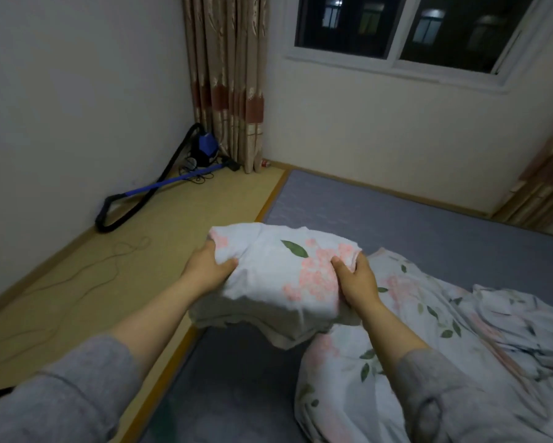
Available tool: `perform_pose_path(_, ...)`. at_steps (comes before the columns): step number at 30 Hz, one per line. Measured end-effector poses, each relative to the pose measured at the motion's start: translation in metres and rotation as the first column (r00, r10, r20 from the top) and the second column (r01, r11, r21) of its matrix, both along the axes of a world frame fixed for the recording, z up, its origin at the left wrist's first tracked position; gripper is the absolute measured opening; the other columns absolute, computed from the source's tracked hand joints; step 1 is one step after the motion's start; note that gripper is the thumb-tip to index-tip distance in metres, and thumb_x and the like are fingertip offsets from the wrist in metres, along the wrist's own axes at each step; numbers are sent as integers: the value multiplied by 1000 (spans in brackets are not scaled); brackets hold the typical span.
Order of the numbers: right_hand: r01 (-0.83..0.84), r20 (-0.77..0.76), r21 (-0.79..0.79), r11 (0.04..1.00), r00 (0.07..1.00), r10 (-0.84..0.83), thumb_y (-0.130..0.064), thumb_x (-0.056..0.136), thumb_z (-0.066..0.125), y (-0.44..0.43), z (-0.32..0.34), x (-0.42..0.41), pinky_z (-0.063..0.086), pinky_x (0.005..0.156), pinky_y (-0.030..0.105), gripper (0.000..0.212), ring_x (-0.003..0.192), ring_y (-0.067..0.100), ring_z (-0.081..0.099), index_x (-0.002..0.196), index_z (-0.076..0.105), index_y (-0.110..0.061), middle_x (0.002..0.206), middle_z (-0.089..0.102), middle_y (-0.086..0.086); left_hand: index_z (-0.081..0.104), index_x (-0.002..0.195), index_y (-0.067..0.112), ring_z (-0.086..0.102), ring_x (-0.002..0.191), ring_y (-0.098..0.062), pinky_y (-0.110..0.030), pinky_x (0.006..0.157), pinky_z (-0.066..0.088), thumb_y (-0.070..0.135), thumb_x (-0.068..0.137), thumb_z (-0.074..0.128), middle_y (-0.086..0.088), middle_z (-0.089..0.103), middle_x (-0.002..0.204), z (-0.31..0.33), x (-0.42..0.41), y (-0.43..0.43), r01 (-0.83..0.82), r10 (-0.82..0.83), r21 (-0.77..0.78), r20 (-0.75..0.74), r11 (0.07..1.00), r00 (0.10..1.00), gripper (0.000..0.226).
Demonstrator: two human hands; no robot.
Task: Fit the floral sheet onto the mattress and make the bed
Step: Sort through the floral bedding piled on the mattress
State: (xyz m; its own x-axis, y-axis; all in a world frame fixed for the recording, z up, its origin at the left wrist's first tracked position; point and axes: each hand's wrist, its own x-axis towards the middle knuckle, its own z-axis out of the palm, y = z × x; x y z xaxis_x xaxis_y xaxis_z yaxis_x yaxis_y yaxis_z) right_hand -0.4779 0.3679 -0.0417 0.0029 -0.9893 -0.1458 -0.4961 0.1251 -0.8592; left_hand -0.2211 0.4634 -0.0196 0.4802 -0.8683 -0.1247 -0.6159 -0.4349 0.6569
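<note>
A bunched white floral sheet (278, 276) with pink blossoms and green leaves is lifted above the grey-blue mattress (396, 219). My left hand (206, 270) grips its left side and my right hand (356, 279) grips its right side, thumbs on top. The rest of the sheet trails down to my right and lies crumpled in a heap (460, 346) over the near right part of the mattress. Much of the mattress surface is bare.
A blue vacuum cleaner (204, 148) with a black hose (121, 212) lies in the far left corner on the tan floor (109, 266). A thin cord (115, 263) snakes over the floor. Curtains (227, 84) hang beside a dark window (412, 27).
</note>
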Motion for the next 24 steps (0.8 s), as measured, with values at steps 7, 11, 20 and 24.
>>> perform_pose_path(7,5,-89,235,972,996,16,-39,90,59,50,-77,-15,34,105,35,73,134,31,37,146,27,-5,149,35,15,38,139,10,47,123,-29,-33,100,40,34,84,66,-13,47,138,-65,-14,20,141,-131,111,-94,984,987,66)
perform_pose_path(11,27,-116,342,939,993,14,-41,91,57,84,-106,-40,35,106,38,69,133,30,39,145,31,-7,148,37,14,40,139,11,54,117,-22,-35,97,46,28,87,65,-6,53,133,-88,-41,37,231,-202,123,-210,965,957,60)
perform_pose_path(20,165,-148,391,905,982,-115,-36,90,60,126,-128,-160,35,106,35,65,132,26,41,142,36,-4,145,42,12,50,129,12,60,95,-16,-28,82,50,26,88,63,0,60,109,-99,-146,47,417,-378,113,-258,902,889,45)
perform_pose_path(24,205,-157,399,894,975,-154,-35,91,60,123,-132,-228,36,102,34,60,127,29,45,139,39,-5,140,46,15,54,125,12,62,91,-14,-26,79,50,24,86,65,1,62,104,-100,-210,48,408,-373,101,-258,907,891,42)
